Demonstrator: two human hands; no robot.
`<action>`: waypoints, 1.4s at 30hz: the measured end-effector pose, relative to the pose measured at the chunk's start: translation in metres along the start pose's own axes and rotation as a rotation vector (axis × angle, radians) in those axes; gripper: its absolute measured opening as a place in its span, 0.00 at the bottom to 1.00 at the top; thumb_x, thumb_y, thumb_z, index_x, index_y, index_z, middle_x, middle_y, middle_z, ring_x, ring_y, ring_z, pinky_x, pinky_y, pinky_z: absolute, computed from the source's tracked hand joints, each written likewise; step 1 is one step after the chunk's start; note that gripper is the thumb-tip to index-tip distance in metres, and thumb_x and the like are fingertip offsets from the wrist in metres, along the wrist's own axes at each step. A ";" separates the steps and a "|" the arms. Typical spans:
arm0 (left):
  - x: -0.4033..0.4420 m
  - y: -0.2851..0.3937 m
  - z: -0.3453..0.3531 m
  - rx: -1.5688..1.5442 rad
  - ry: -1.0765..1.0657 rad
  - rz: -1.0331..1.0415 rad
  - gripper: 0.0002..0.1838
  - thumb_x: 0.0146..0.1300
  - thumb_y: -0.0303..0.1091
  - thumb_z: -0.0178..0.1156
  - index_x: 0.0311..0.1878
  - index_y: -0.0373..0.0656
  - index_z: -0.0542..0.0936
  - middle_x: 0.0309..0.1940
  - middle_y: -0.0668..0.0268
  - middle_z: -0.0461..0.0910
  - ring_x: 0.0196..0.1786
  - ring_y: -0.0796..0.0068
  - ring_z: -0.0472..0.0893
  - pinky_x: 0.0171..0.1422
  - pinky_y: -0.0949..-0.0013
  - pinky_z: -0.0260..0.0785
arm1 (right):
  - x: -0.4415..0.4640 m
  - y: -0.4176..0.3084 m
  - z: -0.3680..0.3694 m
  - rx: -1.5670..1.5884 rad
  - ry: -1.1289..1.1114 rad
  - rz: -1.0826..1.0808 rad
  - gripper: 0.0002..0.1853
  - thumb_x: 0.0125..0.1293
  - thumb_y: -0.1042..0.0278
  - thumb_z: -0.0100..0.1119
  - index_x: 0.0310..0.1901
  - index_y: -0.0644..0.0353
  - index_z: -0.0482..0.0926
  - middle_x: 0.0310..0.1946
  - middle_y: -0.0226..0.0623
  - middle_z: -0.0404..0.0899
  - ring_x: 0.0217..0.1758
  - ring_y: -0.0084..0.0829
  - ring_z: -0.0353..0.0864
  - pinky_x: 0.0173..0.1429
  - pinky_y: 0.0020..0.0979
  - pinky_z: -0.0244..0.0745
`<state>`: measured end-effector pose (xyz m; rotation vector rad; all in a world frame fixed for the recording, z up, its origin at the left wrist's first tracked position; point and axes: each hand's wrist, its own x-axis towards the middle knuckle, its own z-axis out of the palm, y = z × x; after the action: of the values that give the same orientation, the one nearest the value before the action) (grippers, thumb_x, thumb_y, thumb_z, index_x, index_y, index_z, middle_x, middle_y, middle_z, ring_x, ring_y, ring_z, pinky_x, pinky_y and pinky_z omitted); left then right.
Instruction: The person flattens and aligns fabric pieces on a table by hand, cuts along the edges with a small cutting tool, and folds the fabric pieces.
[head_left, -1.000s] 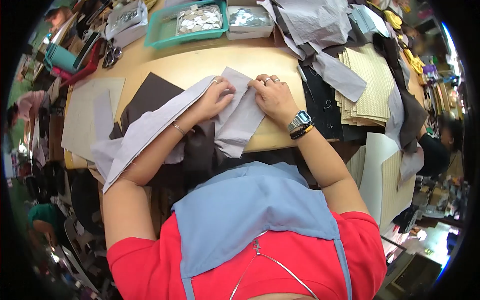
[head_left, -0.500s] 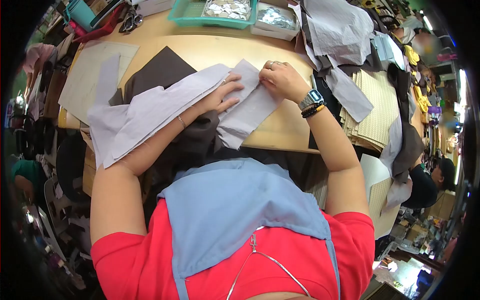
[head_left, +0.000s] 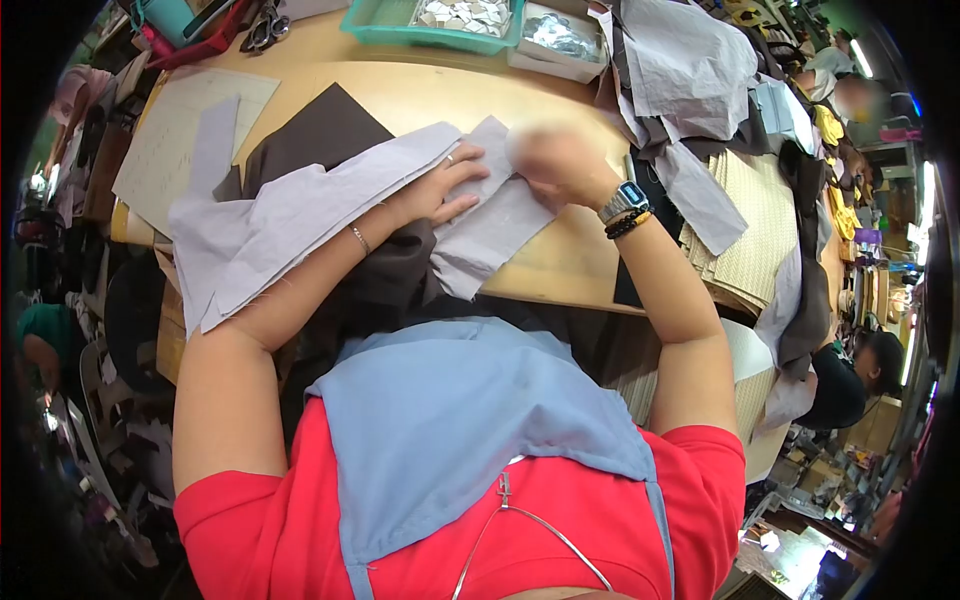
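Note:
My left hand (head_left: 447,190) lies flat on folded pale grey cloth (head_left: 300,222), its fingers spread and a ring on one of them. Under those fingers a narrower pale grey piece of cloth (head_left: 485,235) runs toward the right and hangs toward the table's front edge. My right hand (head_left: 565,165), with a digital watch above the wrist, is at the upper right edge of that piece. A blur covers its fingers, so their grip is hidden. Dark brown cloth (head_left: 318,128) lies beneath and behind the folded cloth, and more of it bunches below my left wrist.
At the back stand a teal tray (head_left: 425,42) of small pale pieces and a white box (head_left: 556,62). Scissors (head_left: 266,30) lie at the back left, near a pattern sheet (head_left: 190,140). Grey cloth (head_left: 685,70) and stacked cream sheets (head_left: 745,220) crowd the right side.
The view has shifted slightly. My left hand stays flat on the cloth. My right hand, pinching the cloth edge earlier, is in nearly the same place, its fingers now blurred.

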<state>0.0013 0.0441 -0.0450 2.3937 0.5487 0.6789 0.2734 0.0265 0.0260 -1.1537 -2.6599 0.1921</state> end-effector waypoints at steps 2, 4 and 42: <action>0.000 -0.001 0.000 -0.010 0.006 0.002 0.21 0.65 0.37 0.61 0.59 0.41 0.76 0.68 0.51 0.68 0.71 0.49 0.67 0.76 0.53 0.57 | -0.001 -0.001 0.002 -0.012 0.015 -0.012 0.06 0.59 0.66 0.63 0.38 0.48 0.82 0.42 0.27 0.81 0.48 0.31 0.80 0.55 0.37 0.70; 0.000 -0.002 0.001 -0.033 0.009 0.001 0.21 0.65 0.37 0.62 0.59 0.40 0.76 0.68 0.51 0.68 0.71 0.49 0.67 0.76 0.53 0.57 | -0.003 0.000 0.004 -0.034 0.054 -0.044 0.06 0.58 0.67 0.64 0.38 0.49 0.82 0.42 0.28 0.80 0.48 0.33 0.79 0.57 0.38 0.70; 0.012 0.011 -0.003 0.171 -0.099 0.177 0.28 0.67 0.53 0.57 0.64 0.47 0.73 0.72 0.49 0.63 0.73 0.44 0.62 0.77 0.47 0.54 | -0.034 -0.053 0.034 -0.108 0.314 0.228 0.14 0.59 0.67 0.62 0.48 0.44 0.84 0.45 0.28 0.81 0.50 0.34 0.78 0.65 0.45 0.62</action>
<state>0.0110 0.0436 -0.0318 2.6433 0.3694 0.6041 0.2495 -0.0351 -0.0005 -1.3925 -2.2890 -0.0901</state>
